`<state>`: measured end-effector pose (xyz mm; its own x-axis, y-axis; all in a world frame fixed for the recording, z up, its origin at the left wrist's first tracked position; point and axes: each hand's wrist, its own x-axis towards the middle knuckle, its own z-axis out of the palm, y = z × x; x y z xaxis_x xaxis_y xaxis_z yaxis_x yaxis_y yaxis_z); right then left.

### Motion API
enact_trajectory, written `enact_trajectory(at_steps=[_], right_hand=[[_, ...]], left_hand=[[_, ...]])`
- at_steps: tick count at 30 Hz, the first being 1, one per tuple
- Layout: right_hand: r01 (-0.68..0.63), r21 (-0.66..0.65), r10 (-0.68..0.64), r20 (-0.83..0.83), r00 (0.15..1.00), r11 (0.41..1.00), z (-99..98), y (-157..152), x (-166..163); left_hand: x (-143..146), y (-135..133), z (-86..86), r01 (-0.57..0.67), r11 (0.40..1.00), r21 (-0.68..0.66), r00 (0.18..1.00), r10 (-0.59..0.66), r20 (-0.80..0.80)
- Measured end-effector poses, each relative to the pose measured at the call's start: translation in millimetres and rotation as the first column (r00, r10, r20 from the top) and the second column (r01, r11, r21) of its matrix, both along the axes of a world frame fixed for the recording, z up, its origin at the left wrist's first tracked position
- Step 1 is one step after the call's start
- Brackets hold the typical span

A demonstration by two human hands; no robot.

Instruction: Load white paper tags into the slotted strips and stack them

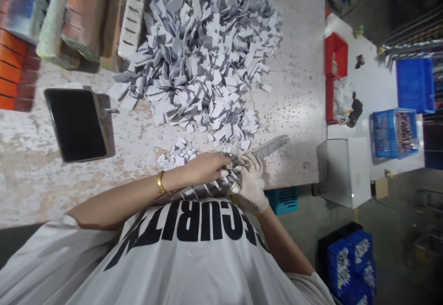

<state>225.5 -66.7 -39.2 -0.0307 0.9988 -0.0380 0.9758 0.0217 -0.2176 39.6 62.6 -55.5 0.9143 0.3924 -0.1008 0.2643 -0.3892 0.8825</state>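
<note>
My left hand (207, 166), bare with a gold bracelet on the wrist, lies with curled fingers on a long grey strip of packed tags (273, 144). My right hand (251, 182), in a white glove, is closed round the same strip close to my body. The strip runs slantwise from my chest toward the table's right edge. A small heap of white tags (178, 152) lies just left of my left hand. Beyond it spreads a big pile of loose grey-white tags (207, 42). Whether my left fingers pinch a single tag is hidden.
A black rectangular tray (78, 122) sits at the left on the worn table (297, 88). Stacked coloured bundles (51, 14) line the far left. To the right stand a red bin (335, 51), blue crates (394, 132) and a white box (346, 171).
</note>
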Motion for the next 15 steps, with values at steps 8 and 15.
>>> enact_trajectory(at_steps=[8,15], right_hand=[[-0.103,0.136,0.089,0.101,0.991,0.985,4.0,-4.8,4.1],[-0.069,0.232,0.044,0.111,0.993,0.970,-21.3,-6.7,-1.9]], left_hand=[[9.6,17.6,4.8,0.104,0.991,-0.079,0.995,-0.104,0.004],[21.9,17.9,7.3,0.221,0.920,0.322,0.961,-0.261,0.087]])
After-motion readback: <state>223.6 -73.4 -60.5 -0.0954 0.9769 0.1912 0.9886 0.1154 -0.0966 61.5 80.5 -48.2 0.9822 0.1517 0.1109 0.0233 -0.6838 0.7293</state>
